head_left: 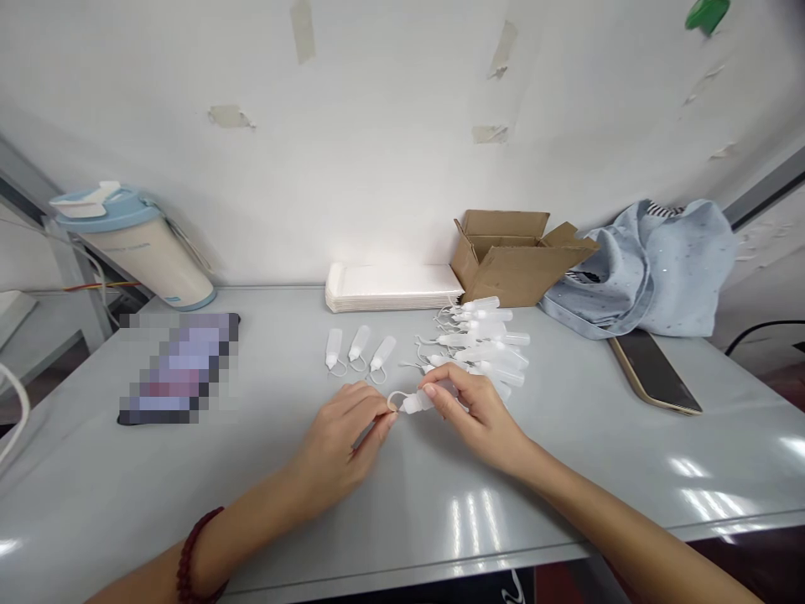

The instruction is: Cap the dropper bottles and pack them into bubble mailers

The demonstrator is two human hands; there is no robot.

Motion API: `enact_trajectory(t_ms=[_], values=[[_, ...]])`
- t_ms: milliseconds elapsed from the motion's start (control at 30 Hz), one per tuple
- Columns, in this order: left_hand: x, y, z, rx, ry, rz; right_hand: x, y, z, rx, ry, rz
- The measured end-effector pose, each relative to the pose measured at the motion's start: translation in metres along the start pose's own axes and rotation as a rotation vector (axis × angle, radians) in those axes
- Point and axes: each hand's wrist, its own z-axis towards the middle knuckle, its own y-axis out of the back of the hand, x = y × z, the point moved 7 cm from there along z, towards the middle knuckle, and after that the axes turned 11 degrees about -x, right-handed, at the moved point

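My right hand point(475, 411) grips a small translucent squeeze bottle point(413, 403) by its body, the nozzle pointing left. A thin white loop strap point(395, 394) curves from the bottle's neck towards my left hand point(345, 428). Thumb and forefinger of that hand pinch the strap's end at the nozzle tip; the cap there is too small to make out. Beyond my right hand lies a pile of similar squeeze bottles point(481, 335) with straps. Three more bottles point(360, 344) lie in a row past my left hand.
Against the wall stand a stack of white envelopes point(393, 288) and an open cardboard box point(521, 268). A light blue cloth bag point(672, 268) and a phone point(654, 369) are at the right. A tumbler point(144, 252) and a blurred-out phone point(182, 369) are at the left.
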Motion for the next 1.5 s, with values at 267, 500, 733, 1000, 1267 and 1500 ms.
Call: enact_trajectory(t_ms=[267,500,733,1000,1267,1500], values=[[0.004,-0.003,-0.002,0.016,-0.005,0.011,-0.007,-0.005,0.001,0.056,-0.022,0.011],[0.010,0.003,0.002,-0.034,-0.032,0.056,-0.004,-0.003,0.002,0.058,0.016,-0.033],[0.025,0.019,0.007,-0.189,-0.019,0.289,-0.010,0.009,0.012,-0.065,0.191,-0.310],[0.060,0.023,0.011,-0.166,0.172,0.501,-0.015,0.019,0.015,0.029,0.223,-0.588],[0.066,0.021,0.008,-0.095,0.272,0.465,-0.011,0.017,0.015,0.085,0.296,-0.812],[0.056,0.014,0.006,-0.055,0.249,0.415,-0.018,0.007,0.015,0.143,0.299,-0.925]])
